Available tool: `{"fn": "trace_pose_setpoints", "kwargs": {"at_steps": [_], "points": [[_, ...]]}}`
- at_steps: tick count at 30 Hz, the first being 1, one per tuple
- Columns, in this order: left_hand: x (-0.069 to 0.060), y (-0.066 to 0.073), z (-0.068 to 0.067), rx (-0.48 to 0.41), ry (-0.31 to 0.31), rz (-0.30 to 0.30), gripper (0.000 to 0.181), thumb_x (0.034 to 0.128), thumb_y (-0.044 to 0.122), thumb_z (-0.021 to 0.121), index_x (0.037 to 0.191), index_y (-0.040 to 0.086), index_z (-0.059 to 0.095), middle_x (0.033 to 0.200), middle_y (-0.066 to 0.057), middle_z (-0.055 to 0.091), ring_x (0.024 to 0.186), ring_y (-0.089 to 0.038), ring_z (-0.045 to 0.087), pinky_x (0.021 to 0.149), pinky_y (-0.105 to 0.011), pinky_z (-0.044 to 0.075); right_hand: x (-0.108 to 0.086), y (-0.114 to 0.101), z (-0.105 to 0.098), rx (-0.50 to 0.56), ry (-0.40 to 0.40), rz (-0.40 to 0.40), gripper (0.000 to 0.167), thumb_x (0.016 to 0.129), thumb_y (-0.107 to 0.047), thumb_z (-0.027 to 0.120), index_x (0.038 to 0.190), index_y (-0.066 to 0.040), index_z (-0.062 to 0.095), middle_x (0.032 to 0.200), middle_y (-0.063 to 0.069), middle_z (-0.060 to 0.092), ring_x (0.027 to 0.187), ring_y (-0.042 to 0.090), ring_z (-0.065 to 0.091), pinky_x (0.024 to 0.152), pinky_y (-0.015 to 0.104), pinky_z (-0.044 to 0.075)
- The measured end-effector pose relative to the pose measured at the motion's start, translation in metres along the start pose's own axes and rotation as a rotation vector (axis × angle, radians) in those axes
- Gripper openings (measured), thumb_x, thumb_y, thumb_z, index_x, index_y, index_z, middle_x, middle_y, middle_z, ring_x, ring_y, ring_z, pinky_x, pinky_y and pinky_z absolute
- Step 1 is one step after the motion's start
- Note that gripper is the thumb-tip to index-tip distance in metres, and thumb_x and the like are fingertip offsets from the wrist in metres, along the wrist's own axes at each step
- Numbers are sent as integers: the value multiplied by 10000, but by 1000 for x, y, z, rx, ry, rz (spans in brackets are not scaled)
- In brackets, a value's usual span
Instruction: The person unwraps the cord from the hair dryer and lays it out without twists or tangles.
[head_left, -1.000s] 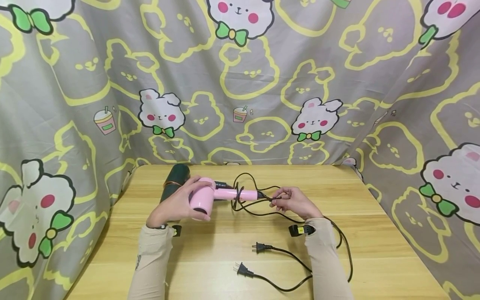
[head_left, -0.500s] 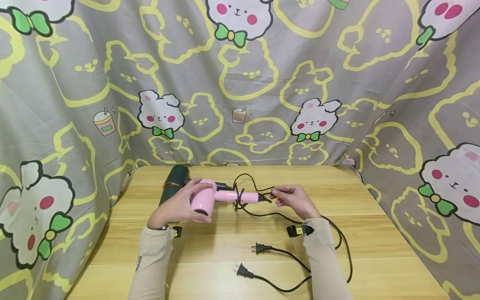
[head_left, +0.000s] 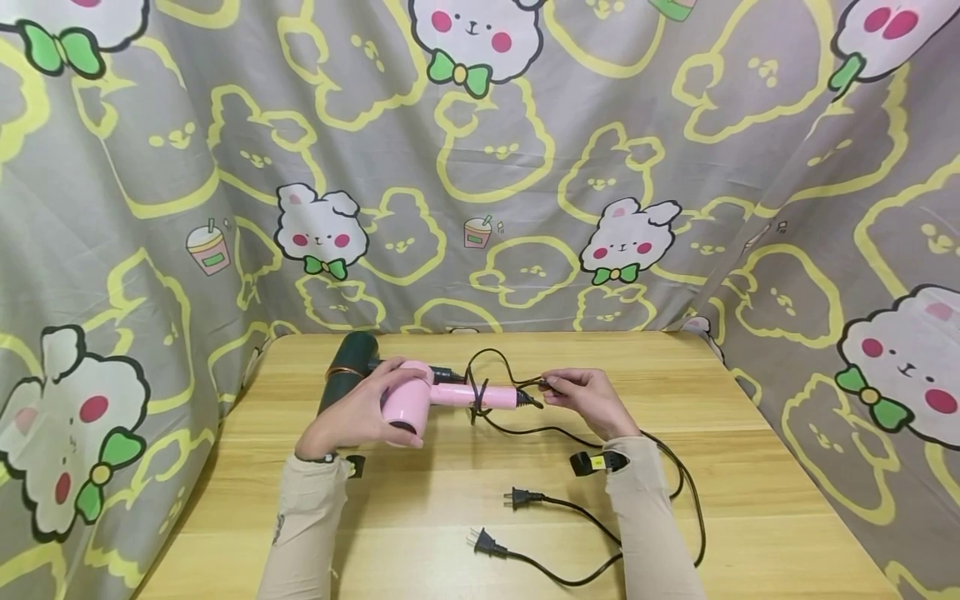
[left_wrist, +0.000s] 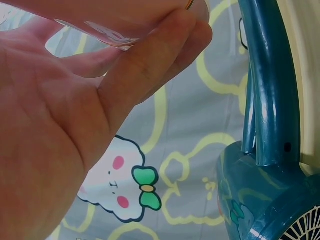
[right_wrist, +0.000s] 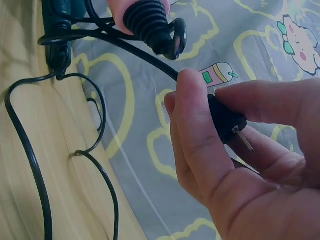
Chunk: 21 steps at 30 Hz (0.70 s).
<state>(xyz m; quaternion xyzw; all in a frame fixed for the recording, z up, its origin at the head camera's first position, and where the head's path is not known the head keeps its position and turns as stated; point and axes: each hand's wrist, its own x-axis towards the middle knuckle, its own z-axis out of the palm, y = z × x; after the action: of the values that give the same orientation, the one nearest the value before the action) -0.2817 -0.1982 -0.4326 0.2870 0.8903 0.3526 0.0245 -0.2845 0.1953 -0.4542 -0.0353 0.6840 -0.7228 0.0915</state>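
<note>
My left hand (head_left: pixel 352 410) grips the head of a pink hair dryer (head_left: pixel 408 407), raised over the table with its handle pointing right. A black cord (head_left: pixel 480 404) loops around that handle. My right hand (head_left: pixel 592 402) pinches a black plug (right_wrist: pixel 225 117) between thumb and fingers; a metal prong shows in the right wrist view. The plug is apart from the ribbed cord end (right_wrist: pixel 147 25) of the pink dryer. Behind my left hand lies a dark green hair dryer (head_left: pixel 356 358), partly hidden. Its teal handle (left_wrist: pixel 275 85) stands out in the left wrist view.
Two black two-pin plugs (head_left: pixel 522 497) lie on the wooden table (head_left: pixel 420 542) near the front, their cords passing under my right forearm. More black cord (head_left: pixel 697 508) curves at the right. A patterned curtain (head_left: pixel 480 167) encloses the back and sides.
My right hand has moved slightly up and away from the pink dryer's cord end, drawing the cord with it. The loops around the handle look fewer. My left hand stays nearly still.
</note>
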Motion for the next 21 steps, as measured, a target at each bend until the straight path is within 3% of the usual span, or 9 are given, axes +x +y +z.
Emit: {"fn": "trace_pose_setpoints", "kwargs": {"at_steps": [8,21], "points": [[0,0,1,5,-7,4,950,594,593,961,1421,348,564,1585,-17,369,1026,-258,601,773,-360,519,0,-2,2,77,-6,-39,448,1009,36,599,1384,243,468,1076,78,747,914,81,755,878,223,590],[1,-3,2,9,-3,13,929,618,446,991,1433,318,564,1609,-63,363,1066,-275,598,786,-362,521,-5,-9,5,171,-28,-145,351,976,59,638,1312,151,598,1073,19,707,961,121,758,939,258,580]]}}
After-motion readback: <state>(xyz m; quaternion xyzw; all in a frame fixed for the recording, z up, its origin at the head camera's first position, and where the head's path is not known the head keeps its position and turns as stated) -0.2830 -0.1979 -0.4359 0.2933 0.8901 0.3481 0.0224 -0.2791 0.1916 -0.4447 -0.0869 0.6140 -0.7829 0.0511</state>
